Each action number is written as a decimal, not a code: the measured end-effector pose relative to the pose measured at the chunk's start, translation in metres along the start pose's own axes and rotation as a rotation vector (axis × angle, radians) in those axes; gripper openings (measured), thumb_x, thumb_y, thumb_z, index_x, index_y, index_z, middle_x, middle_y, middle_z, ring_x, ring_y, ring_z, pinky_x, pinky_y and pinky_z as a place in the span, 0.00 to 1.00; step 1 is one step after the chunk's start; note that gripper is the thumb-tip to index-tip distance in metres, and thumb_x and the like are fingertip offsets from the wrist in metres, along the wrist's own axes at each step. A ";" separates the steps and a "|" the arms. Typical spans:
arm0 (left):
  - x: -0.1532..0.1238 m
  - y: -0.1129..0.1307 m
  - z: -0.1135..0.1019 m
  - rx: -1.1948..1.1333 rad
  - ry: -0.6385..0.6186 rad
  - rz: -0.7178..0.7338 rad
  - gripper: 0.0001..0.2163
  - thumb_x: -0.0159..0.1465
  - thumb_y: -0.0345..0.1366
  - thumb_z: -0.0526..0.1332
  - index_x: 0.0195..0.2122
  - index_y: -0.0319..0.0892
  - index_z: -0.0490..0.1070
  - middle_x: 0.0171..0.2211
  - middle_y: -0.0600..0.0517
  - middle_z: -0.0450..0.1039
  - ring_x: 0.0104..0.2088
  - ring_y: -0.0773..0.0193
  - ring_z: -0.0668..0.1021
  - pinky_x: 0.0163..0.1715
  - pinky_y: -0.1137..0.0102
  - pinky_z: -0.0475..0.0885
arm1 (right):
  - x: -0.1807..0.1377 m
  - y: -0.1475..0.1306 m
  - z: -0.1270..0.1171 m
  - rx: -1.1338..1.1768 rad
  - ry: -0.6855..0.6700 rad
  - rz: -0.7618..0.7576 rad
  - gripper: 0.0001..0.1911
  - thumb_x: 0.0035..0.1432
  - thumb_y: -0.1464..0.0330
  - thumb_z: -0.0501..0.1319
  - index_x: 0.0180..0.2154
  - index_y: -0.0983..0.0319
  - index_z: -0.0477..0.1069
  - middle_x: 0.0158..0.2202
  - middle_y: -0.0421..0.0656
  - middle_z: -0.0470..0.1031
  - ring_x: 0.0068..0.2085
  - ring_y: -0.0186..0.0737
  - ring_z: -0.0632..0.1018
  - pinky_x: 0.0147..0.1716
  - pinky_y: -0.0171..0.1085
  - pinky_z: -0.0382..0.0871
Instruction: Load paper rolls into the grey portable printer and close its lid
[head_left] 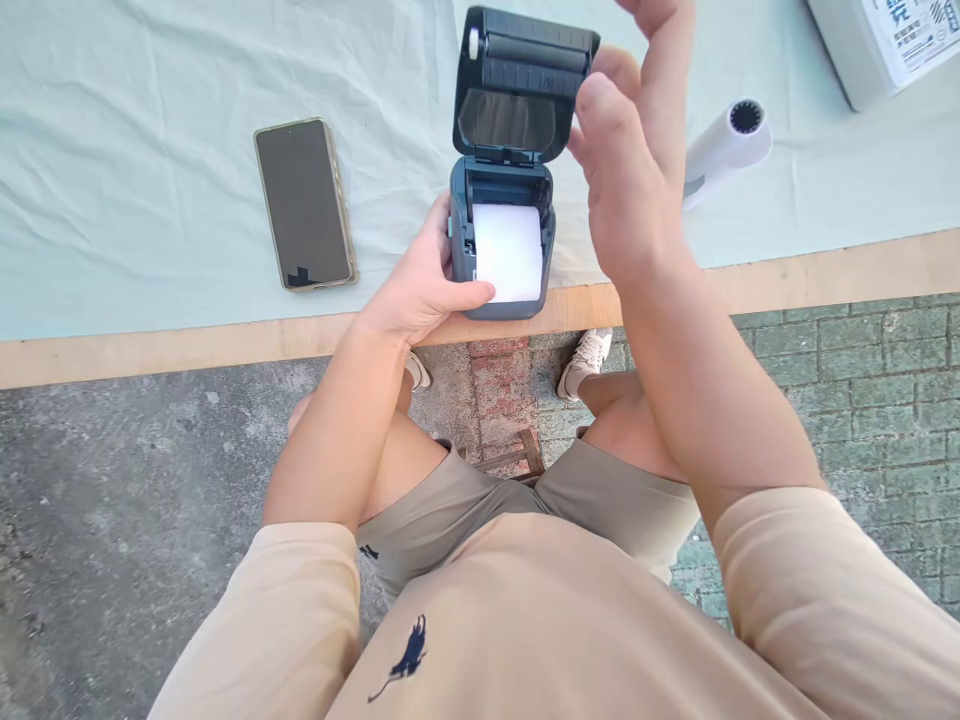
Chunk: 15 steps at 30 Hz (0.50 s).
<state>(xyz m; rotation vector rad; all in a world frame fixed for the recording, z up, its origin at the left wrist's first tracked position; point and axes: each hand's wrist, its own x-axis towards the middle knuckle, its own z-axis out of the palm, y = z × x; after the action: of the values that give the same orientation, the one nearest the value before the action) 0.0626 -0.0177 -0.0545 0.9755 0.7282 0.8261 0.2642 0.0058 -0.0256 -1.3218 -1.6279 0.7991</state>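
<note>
A small dark label printer (460, 285) sits at the table's front edge with its lid (517, 105) raised. Inside its bay, a white paper piece (508, 250) lies with its end over the front lip. My left hand (424, 275) is closed round the printer's left side, the thumb on the front by the paper's lower left corner. At the lid's right edge, my right hand (634, 140) has its thumb and some fingers against the lid, while the index finger points up. Part of the right fingers is hidden behind the lid.
A smartphone (304, 205) with a dark screen lies left of the printer. To the right is a white paper roll (727, 145) with a dark core. A white box (885, 50) with a printed label stands at the back right. A pale cloth (150, 180) covers the wooden table (832, 270).
</note>
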 end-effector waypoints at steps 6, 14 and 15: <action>0.005 -0.005 -0.008 0.001 -0.010 -0.037 0.36 0.47 0.35 0.77 0.58 0.54 0.68 0.53 0.55 0.78 0.65 0.41 0.72 0.60 0.53 0.71 | -0.009 -0.001 0.000 0.157 0.036 -0.006 0.15 0.66 0.61 0.53 0.53 0.54 0.63 0.53 0.46 0.73 0.58 0.43 0.73 0.57 0.45 0.71; 0.016 -0.014 -0.017 -0.024 -0.084 0.001 0.39 0.45 0.39 0.78 0.58 0.50 0.66 0.55 0.50 0.76 0.59 0.43 0.78 0.52 0.53 0.79 | -0.014 0.009 -0.002 0.358 -0.321 0.194 0.35 0.50 0.52 0.76 0.54 0.51 0.64 0.46 0.39 0.76 0.45 0.45 0.79 0.47 0.43 0.77; 0.015 -0.012 -0.014 -0.056 -0.081 -0.002 0.35 0.48 0.41 0.77 0.58 0.49 0.67 0.55 0.49 0.76 0.59 0.43 0.78 0.52 0.54 0.79 | -0.014 0.011 -0.002 0.381 -0.321 0.191 0.37 0.48 0.50 0.78 0.54 0.50 0.64 0.46 0.39 0.76 0.45 0.44 0.79 0.46 0.41 0.77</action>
<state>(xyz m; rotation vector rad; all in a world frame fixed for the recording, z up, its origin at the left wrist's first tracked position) 0.0614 -0.0025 -0.0731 0.9526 0.6333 0.7960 0.2713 -0.0052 -0.0382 -1.1236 -1.5005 1.4207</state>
